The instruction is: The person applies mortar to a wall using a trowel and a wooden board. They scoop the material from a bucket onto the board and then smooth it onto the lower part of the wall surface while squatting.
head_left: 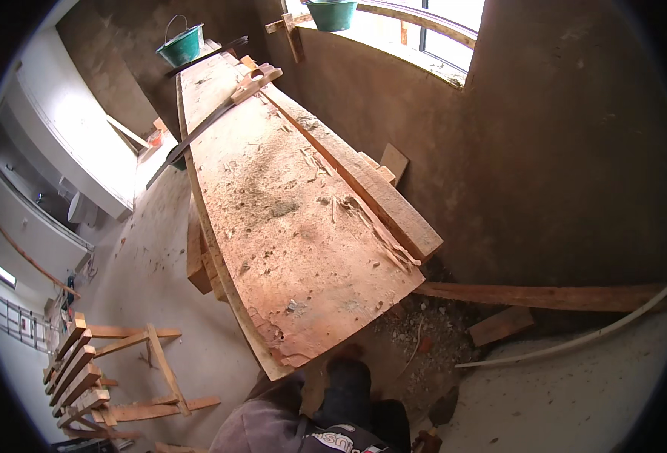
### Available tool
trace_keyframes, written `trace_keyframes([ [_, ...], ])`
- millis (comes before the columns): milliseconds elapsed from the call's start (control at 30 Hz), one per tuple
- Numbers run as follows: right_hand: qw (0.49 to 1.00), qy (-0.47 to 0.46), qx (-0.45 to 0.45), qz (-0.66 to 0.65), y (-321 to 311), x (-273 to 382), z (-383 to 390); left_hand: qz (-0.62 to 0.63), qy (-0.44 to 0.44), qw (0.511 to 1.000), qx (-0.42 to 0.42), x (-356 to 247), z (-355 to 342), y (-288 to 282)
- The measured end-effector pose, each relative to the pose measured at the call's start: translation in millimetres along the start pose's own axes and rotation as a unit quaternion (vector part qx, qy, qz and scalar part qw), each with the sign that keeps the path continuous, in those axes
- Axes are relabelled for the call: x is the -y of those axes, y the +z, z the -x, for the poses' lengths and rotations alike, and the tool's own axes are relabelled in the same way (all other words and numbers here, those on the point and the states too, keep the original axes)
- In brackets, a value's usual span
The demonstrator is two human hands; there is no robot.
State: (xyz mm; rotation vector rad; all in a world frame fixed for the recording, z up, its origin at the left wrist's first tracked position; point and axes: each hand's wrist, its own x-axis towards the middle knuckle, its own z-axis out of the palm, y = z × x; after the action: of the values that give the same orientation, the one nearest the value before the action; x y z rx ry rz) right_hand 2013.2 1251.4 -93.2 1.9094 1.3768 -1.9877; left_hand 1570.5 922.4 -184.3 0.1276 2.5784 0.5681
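Neither of my hands shows its fingers. At the lower edge a mauve sleeve (247, 426) reaches up toward the near end of a long wooden board (288, 204); any hand there is hidden. Dark clothing with a light print (341, 439) lies beside it. The board runs away from me, raised above the floor, its top strewn with sawdust, shavings and crumbs of debris. Along its right side lies a thick timber beam (379, 196). Farther up, a handsaw (213, 121) with a wooden handle rests across the board. Low on the right is a dark pointed shape (444, 408), too unclear to name.
Green buckets stand at the board's far end (180, 47) and on the window sill (332, 15). A wooden sawhorse-like frame (137, 370) is on the floor at left. Right of the board lie a plank (545, 296), a pale curved strip (575, 338) and rubble by the brown wall (560, 174).
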Motion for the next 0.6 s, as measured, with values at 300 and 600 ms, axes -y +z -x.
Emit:
trace_keyframes([
  [300,1.0,0.005,0.023,0.005,5.9,17.7,-17.3,0.01,-0.002,1.0,-0.003,-3.6,11.6,2.3],
  [600,0.997,-0.04,0.045,0.046,14.5,60.9,-21.3,0.022,-0.007,1.0,-0.01,-10.3,17.3,-4.0],
])
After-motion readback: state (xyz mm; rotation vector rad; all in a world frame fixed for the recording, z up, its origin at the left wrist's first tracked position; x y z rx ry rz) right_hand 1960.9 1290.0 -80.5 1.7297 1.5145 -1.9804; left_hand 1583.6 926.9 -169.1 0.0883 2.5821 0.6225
